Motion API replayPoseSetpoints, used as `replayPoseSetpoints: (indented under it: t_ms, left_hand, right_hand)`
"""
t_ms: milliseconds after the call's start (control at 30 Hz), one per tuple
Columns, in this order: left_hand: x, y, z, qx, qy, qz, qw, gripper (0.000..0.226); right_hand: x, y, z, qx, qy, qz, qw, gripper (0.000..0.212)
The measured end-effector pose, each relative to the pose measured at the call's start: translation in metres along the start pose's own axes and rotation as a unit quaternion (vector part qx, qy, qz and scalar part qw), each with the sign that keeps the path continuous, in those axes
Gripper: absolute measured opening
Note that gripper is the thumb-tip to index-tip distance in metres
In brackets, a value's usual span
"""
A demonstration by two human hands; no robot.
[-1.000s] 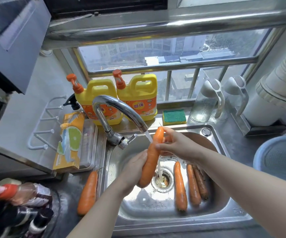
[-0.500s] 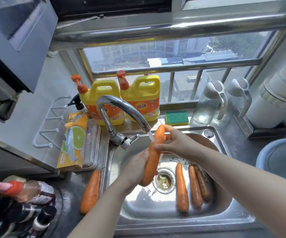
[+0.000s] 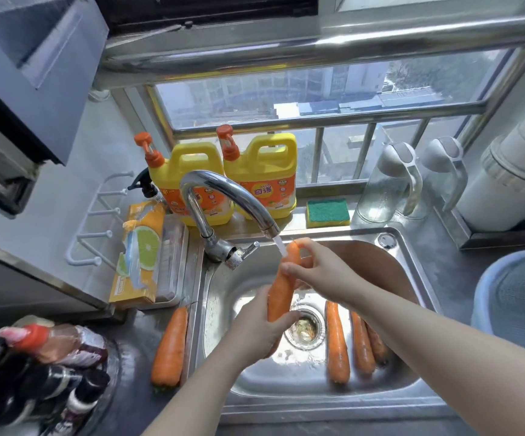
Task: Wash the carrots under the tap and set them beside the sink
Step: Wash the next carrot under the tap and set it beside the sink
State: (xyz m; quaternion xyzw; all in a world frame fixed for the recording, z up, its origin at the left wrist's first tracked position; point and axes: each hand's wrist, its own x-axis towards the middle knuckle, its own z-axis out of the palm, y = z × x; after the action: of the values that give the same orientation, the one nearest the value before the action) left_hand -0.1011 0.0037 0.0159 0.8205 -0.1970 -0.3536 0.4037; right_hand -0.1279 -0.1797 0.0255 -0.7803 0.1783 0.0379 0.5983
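I hold a carrot (image 3: 281, 287) nearly upright over the steel sink (image 3: 390, 391). My left hand (image 3: 259, 328) grips its thick lower end. My right hand (image 3: 317, 270) pinches its thin top, right under the spout of the tap (image 3: 223, 190), where a thin stream of water hits it. Three more carrots (image 3: 336, 341) lie side by side on the sink floor, right of the drain (image 3: 305, 328); the rightmost ones look darker and are partly hidden by my right forearm. One carrot (image 3: 170, 347) lies on the counter just left of the sink.
Two yellow detergent jugs (image 3: 261, 174) and a green-yellow sponge (image 3: 327, 212) stand on the sill behind the tap. A boxed item with a lime picture (image 3: 138, 256) lies left of the tap. Bottles (image 3: 44, 366) crowd the near left. A blue basin (image 3: 516, 297) sits right of the sink, glass jugs (image 3: 390, 184) behind.
The carrot stays under the tap in both hands. My left thumb now wraps over its lower end, and the view has shifted slightly right.
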Motion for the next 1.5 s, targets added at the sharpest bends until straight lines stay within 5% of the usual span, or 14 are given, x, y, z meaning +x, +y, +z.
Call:
replayPoseSetpoints:
  t_ms: [400,633,800,900,1033,1300,1500]
  left_hand:
    - [-0.008,0.005,0.005,0.076,0.046,0.038,0.995,0.065]
    - [-0.004,0.002,-0.006,-0.033,0.001,0.021,0.999,0.049]
    - [0.004,0.009,0.0,-0.093,0.012,0.017,0.995,0.045]
    - [0.006,0.01,-0.002,-0.132,0.012,0.006,0.991,0.042]
    - [0.005,0.007,-0.011,-0.255,-0.026,-0.029,0.966,0.033]
    - [0.001,0.015,-0.016,-0.373,-0.031,-0.052,0.926,0.031]
    - [-0.002,0.009,-0.027,-0.444,-0.034,-0.068,0.893,0.042]
  right_hand:
    - [0.005,-0.015,0.003,0.07,0.024,0.045,0.996,0.044]
    - [0.005,-0.017,-0.004,0.103,-0.039,0.025,0.994,0.019]
    - [0.015,-0.022,-0.012,0.03,0.074,0.02,0.997,0.03]
    - [0.014,-0.026,-0.015,0.082,0.069,0.039,0.993,0.033]
    - [0.014,-0.02,-0.013,0.217,0.05,0.101,0.97,0.032]
    - [0.026,-0.016,0.003,0.135,0.162,0.057,0.976,0.036]
    - [0.031,-0.019,0.017,0.17,0.173,0.076,0.967,0.04]
